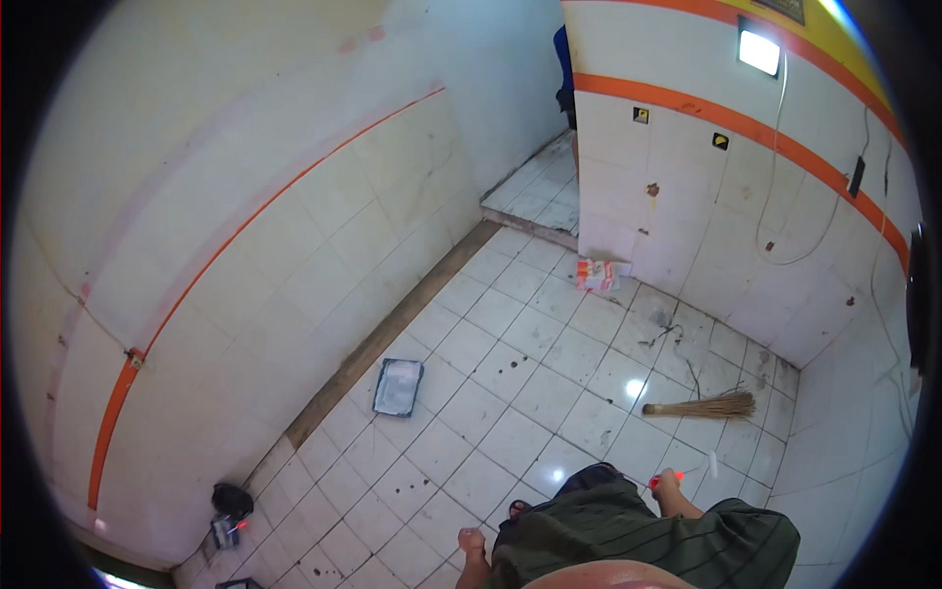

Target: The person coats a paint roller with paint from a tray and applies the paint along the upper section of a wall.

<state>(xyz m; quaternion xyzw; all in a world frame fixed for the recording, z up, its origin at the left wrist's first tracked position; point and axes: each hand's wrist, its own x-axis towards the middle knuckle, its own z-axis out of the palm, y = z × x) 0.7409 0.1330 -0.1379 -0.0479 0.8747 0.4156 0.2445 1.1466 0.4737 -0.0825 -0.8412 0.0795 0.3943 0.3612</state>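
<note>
My right hand [666, 483] is closed round the red-orange handle of a small paint roller. Its white roller sleeve [713, 464] points up and away to the right, held clear of the wall. Low at my other side, my left hand [472, 540] hangs with its fingers curled in, and nothing shows in it. On the floor tiles ahead, to the left, lies a dark-rimmed paint tray [397, 388] with a whitish inside, apart from both hands.
A stick broom [702, 405] lies on the tiles to the right. Torn red-and-white packaging [599, 275] rests by the far wall, near a raised step [530, 224]. At lower left sit a black bag [233, 501] and a small container [225, 532]. Cables [775, 196] hang from a lit lamp [758, 52].
</note>
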